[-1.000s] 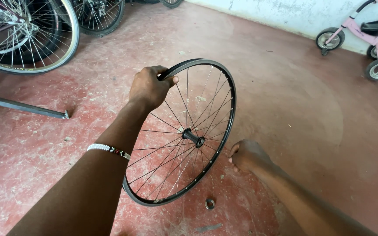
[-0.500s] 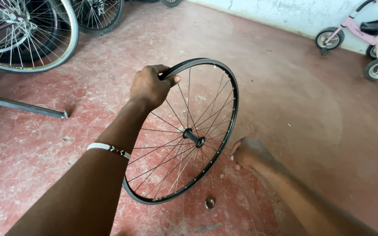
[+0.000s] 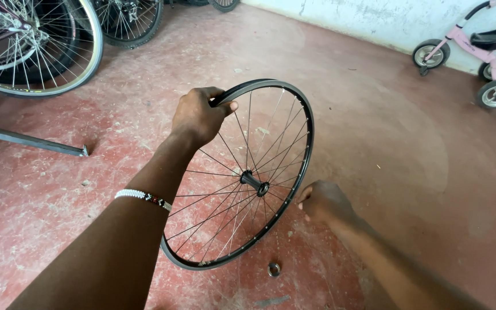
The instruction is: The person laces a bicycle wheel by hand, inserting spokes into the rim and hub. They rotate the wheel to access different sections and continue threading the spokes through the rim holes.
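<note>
- Gripping bare spoked wheel rim (image 3: 302,123) at top, left hand (image 3: 199,115) fingers curled over it, keeping it upright.
- Right hand (image 3: 322,201) pinching near lower rim; what's pinched I can't tell.
- Small nut (image 3: 274,268) below my right fingers.

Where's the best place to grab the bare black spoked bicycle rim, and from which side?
Probably the top arc of the bare black spoked bicycle rim, from above. It stands upright on the red concrete floor, and the narrow rim lets fingers wrap over it, as the left hand does. The right hand sits at the rim's lower right edge.
</note>
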